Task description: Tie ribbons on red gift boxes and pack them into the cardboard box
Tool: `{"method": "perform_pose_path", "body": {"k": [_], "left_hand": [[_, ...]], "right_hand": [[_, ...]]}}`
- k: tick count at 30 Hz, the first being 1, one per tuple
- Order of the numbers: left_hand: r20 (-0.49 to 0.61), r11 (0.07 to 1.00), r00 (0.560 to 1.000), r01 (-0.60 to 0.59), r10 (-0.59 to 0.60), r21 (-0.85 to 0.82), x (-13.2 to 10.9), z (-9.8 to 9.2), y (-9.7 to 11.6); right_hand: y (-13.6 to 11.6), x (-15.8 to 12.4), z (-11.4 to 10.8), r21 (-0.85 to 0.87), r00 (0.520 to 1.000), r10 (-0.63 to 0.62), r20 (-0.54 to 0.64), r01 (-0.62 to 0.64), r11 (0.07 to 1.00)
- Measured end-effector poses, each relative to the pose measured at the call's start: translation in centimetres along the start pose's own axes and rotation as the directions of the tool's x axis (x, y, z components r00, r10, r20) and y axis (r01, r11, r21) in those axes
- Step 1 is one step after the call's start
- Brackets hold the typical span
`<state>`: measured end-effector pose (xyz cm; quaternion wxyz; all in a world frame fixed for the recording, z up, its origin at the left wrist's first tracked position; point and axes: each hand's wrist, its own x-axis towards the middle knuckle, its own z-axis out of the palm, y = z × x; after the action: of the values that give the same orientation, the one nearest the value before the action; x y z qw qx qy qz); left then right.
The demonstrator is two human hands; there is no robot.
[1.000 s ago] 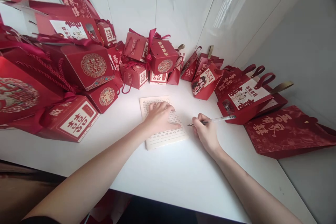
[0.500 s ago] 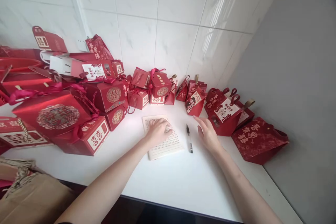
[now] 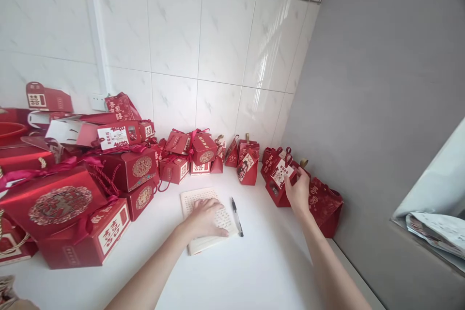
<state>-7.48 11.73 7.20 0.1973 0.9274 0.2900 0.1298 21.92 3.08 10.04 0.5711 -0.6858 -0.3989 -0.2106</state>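
Note:
My left hand (image 3: 207, 218) lies flat on an open notebook (image 3: 199, 246) with handwritten lines, its fingers loosely spread. Just right of the notebook is a black pen (image 3: 237, 217), lying on the white table. My right hand (image 3: 298, 194) is at a red gift box (image 3: 276, 188) with a white label, thumb on its right side and fingers bent behind its edge. Part of the box is hidden by that hand. To its right sits a dark red patterned gift box (image 3: 324, 203), partly covered by my wrist.
Red gift boxes with ribbons are piled at the left, a large shiny one (image 3: 60, 203) in front. Smaller boxes (image 3: 248, 164) line the back by the tiled wall (image 3: 174, 34). A grey wall (image 3: 363, 82) bounds the right, with papers (image 3: 436, 232) in a recess.
My right hand has moved from beside the pen to the labelled gift box on the right. My left hand stays on the notebook. The view has tilted up and turned right.

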Motion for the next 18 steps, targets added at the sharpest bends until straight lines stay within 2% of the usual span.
{"method": "perform_pose_path", "body": {"k": [4,6,9,11,13,15,17,18], "left_hand": [[0.016,0.996,0.996,0.082,-0.082,0.029,0.0,-0.4,-1.1],[-0.060,0.992,0.993,0.108,-0.104,0.072,0.1,-0.7,-1.5],[-0.252,0.985,0.963,0.125,-0.093,0.116,0.5,-0.9,-1.5],[-0.359,0.992,0.927,0.122,-0.105,0.026,0.7,-0.9,-1.0],[-0.417,0.976,0.898,0.053,-0.138,-0.209,0.9,-0.9,-0.2],[-0.417,0.853,0.900,-0.114,-0.129,-0.509,0.9,-0.9,0.7],[-0.408,0.616,0.909,-0.272,-0.089,-0.740,0.7,-1.0,1.4],[-0.404,0.508,0.912,-0.317,-0.067,-0.801,0.5,-1.1,1.7]], "right_hand": [[0.2,0.2,0.9,0.027,0.992,0.110,0.061,-0.111,0.993],[-0.2,-0.2,0.7,0.042,0.989,0.134,0.062,-0.137,0.990],[-2.2,-1.4,-0.2,0.096,0.989,0.137,0.055,-0.142,0.985],[-4.3,-2.7,-0.9,0.226,0.991,0.120,0.062,-0.131,0.965],[-6.7,-4.3,-1.2,0.418,0.990,0.112,0.091,-0.140,0.898],[-8.9,-5.8,-1.2,0.542,0.970,0.077,0.229,-0.193,0.818],[-10.3,-7.0,-1.1,0.581,0.931,0.027,0.363,-0.249,0.775],[-10.7,-7.5,-1.0,0.583,0.909,0.000,0.417,-0.268,0.767]]}}
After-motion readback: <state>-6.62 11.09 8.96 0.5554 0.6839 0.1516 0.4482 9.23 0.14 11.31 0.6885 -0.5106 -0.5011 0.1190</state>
